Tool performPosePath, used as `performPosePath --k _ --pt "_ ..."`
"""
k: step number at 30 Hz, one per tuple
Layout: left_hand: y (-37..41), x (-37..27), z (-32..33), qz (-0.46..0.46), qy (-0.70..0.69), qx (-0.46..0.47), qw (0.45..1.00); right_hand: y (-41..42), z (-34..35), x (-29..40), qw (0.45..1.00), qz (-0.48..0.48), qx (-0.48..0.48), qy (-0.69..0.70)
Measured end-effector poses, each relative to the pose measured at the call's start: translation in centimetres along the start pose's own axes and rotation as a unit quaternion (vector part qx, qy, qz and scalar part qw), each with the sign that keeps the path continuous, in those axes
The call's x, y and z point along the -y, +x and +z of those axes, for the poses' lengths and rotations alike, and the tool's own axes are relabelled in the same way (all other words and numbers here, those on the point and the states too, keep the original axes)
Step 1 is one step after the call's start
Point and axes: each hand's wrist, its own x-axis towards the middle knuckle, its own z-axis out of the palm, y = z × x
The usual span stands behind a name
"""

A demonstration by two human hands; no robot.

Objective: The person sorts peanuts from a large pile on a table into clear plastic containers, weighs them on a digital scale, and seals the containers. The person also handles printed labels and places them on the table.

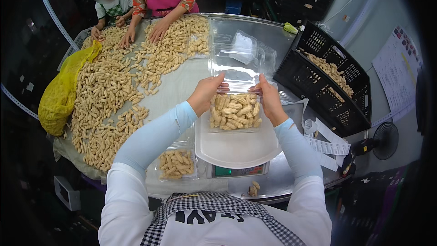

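Observation:
Both of my hands grip a clear plastic clamshell box [235,128] by its hinge side. My left hand [209,90] holds the left corner and my right hand [268,97] the right corner, thumbs on top. Its lid [235,65] stands raised, away from me. Unshelled peanuts [235,111] fill the base, which is over the white pan [235,148] of a digital scale [239,170]; whether it touches the pan is hard to tell. A second clear box [176,164] with peanuts lies left of the scale.
Loose peanuts [106,92] heap over the left of the table, beside a yellow mesh sack [61,95]. Two people's hands [158,30] work at the far edge. Empty clear boxes [244,46] lie behind. At right are a black crate [324,78], label strips [327,147] and a fan [385,140].

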Motion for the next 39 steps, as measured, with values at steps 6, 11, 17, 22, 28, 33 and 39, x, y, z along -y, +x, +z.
performPosePath --k 6,11,17,22,28,33,39 --pt "-2.1 -0.8 1.2 0.155 0.055 -0.047 0.985 -4.3 -2.5 -3.0 0.988 -0.007 0.013 0.155" --pt "-5.4 -0.1 2.8 0.213 0.101 -0.094 0.967 -8.0 -2.4 -5.7 0.988 -0.072 -0.007 0.135" --pt "-9.1 1.1 3.8 0.316 0.123 -0.079 0.937 -9.3 -3.1 -5.8 0.987 -0.097 -0.010 0.125" --pt "-10.1 1.0 2.9 0.372 0.115 -0.104 0.915 -9.9 -3.3 -5.1 0.991 -0.105 0.013 0.080" --pt "-10.9 0.2 1.2 0.358 0.092 -0.159 0.915 -10.3 -2.7 -4.1 0.988 -0.104 0.100 -0.050" --pt "-9.9 -0.8 -1.3 0.358 0.075 -0.219 0.904 -9.0 -2.1 -5.0 0.918 -0.284 0.092 -0.262" --pt "-7.2 -1.2 -7.6 0.207 -0.126 -0.277 0.930 -12.1 -0.6 -2.5 0.748 -0.363 0.171 -0.529"
